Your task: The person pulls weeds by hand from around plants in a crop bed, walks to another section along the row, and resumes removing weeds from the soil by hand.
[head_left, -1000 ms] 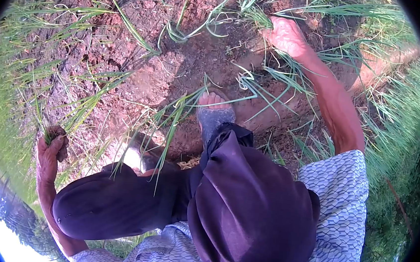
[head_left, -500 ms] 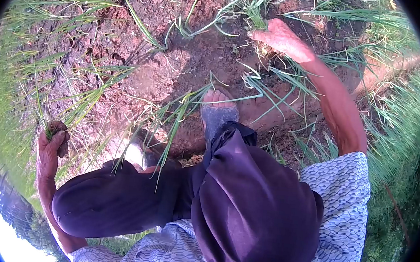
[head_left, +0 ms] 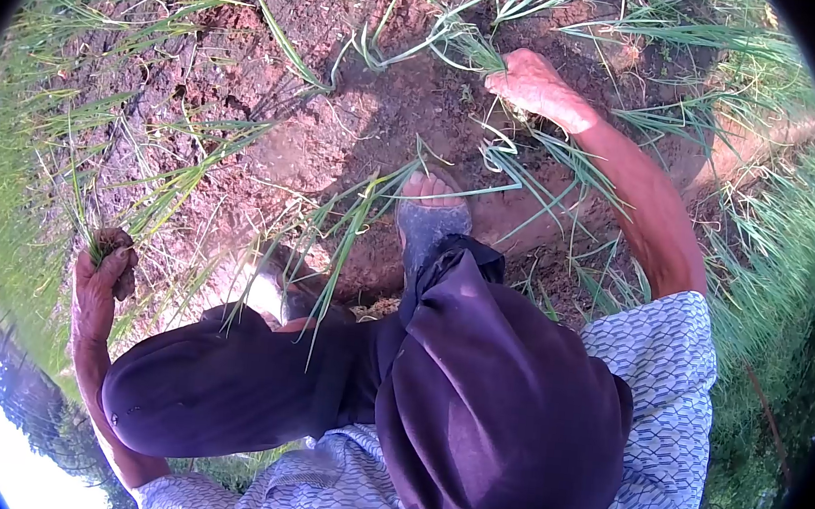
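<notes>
My left hand (head_left: 97,287) is closed around a muddy clump of grass (head_left: 113,253), dark soil clinging to it and thin green blades sticking up past the fingers. Over the soil at upper right, my right hand (head_left: 538,90) is closed on a tuft of fine green grass (head_left: 480,53), which points away to the left from the fist. Long onion-like leaves (head_left: 507,166) bend over the ground just below the right wrist. The fingertips of the right hand are partly hidden, so I cannot tell whether the tuft is still rooted.
Reddish, damp soil (head_left: 291,147) lies before me, with rows of onion-like plants (head_left: 213,155) leaning across it. My muddy foot (head_left: 430,213) rests on the soil between plants. My bent knee in dark trousers (head_left: 222,384) is beside the left arm. Dense grass (head_left: 775,267) borders the right side.
My right hand has drawn slightly back toward me, and the grass tuft in it now leans more to the left. My left hand has hardly moved.
</notes>
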Motion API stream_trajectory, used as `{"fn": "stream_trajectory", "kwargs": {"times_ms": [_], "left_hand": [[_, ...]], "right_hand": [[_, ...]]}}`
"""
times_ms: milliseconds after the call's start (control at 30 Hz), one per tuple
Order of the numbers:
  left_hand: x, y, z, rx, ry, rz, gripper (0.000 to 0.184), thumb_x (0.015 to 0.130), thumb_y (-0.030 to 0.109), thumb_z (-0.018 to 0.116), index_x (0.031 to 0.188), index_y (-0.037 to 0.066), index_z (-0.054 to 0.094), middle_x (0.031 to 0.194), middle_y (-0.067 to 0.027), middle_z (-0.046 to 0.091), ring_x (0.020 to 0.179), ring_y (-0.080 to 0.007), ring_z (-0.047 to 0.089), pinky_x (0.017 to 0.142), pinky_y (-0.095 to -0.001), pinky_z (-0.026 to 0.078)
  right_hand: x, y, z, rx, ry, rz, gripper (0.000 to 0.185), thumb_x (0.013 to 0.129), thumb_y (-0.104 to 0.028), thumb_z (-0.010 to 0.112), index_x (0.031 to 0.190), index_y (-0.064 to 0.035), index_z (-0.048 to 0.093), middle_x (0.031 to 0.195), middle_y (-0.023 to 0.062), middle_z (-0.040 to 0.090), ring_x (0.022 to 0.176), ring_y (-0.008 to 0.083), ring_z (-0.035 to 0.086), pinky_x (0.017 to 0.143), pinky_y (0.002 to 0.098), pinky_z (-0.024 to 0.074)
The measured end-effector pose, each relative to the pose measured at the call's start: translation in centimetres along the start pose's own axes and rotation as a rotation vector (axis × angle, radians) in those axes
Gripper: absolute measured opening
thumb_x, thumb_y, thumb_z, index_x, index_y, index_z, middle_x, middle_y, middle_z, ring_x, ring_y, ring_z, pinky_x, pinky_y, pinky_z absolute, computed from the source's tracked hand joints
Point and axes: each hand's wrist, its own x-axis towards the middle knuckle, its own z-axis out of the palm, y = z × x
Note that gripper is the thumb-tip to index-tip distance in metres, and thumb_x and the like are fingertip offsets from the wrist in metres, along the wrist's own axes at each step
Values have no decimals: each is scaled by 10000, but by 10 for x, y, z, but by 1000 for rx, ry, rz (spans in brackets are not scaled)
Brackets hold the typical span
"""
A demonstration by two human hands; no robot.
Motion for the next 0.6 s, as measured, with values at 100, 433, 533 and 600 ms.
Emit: {"fn": "stream_trajectory", "kwargs": {"times_ms": [100, 433, 533, 600], "left_hand": [[3, -4, -1, -9, 9, -20, 215, 903, 204, 614, 1085, 90, 603, 806, 12, 625, 607, -43, 492, 522, -191, 371], [0, 7, 4, 20, 29, -19, 214, 901, 193, 611, 1082, 78, 601, 802, 11, 619, 606, -43, 484, 522, -187, 367], [-1, 0, 2, 20, 6, -8, 223, 903, 193, 606, 1091, 73, 596, 800, 12, 610, 601, -42, 475, 518, -188, 359], [1, -3, 1, 16, 24, -4, 234, 904, 194, 604, 1103, 73, 593, 802, 11, 607, 600, -43, 472, 515, -191, 355]], "right_hand": [[-11, -7, 5, 108, 13, -174, 285, 833, -274, 594, 787, 7, 608, 653, 144, 591, 628, 284, 614, 606, 392, 479], [12, 0, 38, -386, 208, -395, 226, 771, -206, 635, 796, 18, 650, 729, 237, 627, 718, 372, 651, 657, 460, 514], [-1, -2, -10, 69, 29, -37, 222, 850, -212, 625, 893, 3, 658, 694, 89, 610, 627, 173, 602, 579, 332, 502], [-18, 1, -39, 203, 5, 75, 229, 830, -190, 636, 900, 28, 656, 696, 121, 609, 646, 193, 602, 597, 359, 496]]}}
